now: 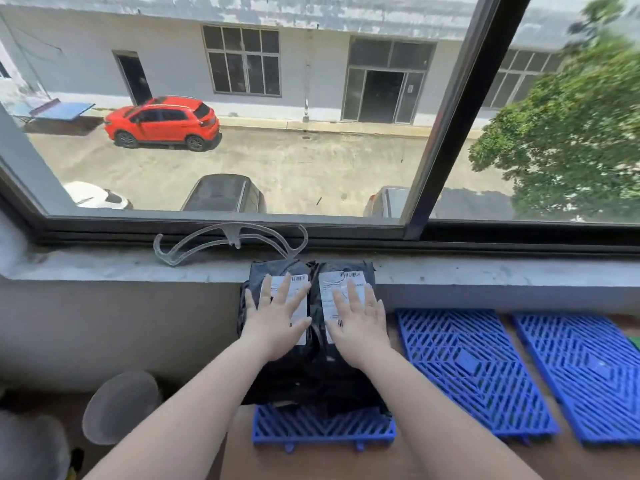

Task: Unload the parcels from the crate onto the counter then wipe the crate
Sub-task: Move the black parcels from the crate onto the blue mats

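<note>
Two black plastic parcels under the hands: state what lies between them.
Nothing: in the head view the left black plastic parcel and right black plastic parcel lie edge to edge.

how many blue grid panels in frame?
3. One lies under the two black parcels at centre; a second lies just to its right; the third is furthest right, cut off by the frame edge. More could be hidden beneath the parcels.

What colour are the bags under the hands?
Black parcels, each with a white label; head view.
</note>
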The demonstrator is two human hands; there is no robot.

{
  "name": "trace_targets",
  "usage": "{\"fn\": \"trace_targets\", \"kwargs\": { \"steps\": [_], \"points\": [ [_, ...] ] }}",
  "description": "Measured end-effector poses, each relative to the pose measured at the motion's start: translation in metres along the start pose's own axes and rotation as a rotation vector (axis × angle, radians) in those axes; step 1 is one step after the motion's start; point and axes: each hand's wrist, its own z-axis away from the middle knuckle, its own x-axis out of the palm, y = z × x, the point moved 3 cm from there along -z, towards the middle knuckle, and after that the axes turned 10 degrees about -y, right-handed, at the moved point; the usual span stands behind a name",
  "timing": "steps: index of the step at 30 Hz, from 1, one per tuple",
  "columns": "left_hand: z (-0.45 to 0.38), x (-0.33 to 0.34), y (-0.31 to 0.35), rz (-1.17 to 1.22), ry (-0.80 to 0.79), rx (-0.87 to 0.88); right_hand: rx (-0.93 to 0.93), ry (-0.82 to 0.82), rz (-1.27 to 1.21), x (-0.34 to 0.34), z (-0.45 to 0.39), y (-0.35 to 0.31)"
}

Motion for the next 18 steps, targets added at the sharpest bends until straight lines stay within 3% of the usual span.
{"fn": "trace_targets", "kwargs": {
  "steps": [2,5,13,16,18],
  "points": [
    [-0.005,0.023,-0.006,-0.156,-0.055,-0.056,0.037,-0.011,0.068,0.018,-0.007,-0.008],
    [-0.013,0.034,0.001,-0.203,-0.014,-0.043,0.089,0.005,0.083,0.024,-0.016,-0.008],
    [-0.022,0.030,0.006,-0.174,-0.012,-0.078,0.109,0.027,0.086,0.023,-0.028,-0.014],
    [-0.019,0.022,0.005,-0.148,-0.075,-0.059,0.061,0.007,-0.026,0.015,-0.025,-0.008],
    [-0.015,0.012,0.007,-0.146,-0.032,-0.022,0.021,0.000,-0.103,0.007,-0.018,-0.005]
  ]
}}
